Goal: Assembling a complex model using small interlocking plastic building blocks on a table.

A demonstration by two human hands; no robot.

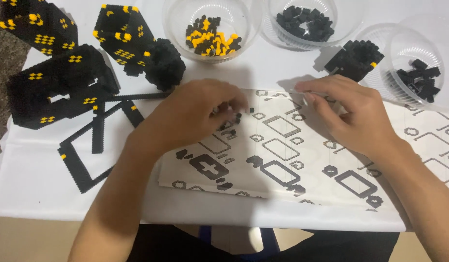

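A white table [35,189] fills the view, and its far edge and right side are cut off by the frame. On it a large printed instruction sheet [292,160] is spread, partly covered by both forearms, with its right end running out of view. At the upper left several black block buildings with yellow windows [59,82] are grouped, the topmost one cropped by the frame; a flat black frame of bricks [88,145] lies just beside them. Along the far edge three clear plastic bowls are seen: one with mixed black and yellow bricks [212,36], one with black bricks [304,22] cropped at the top, and one with a few black bricks [418,77] at the right. A small black block piece [353,60] stands between the last two. The left hand [195,114] is curled over the sheet, its fingertips pinched narrowly around tiny black bricks [236,116]; exactly how many are held cannot be made out. The right hand [350,114] rests on the sheet with fingers bent close together, and whether anything is gripped under them cannot be told.
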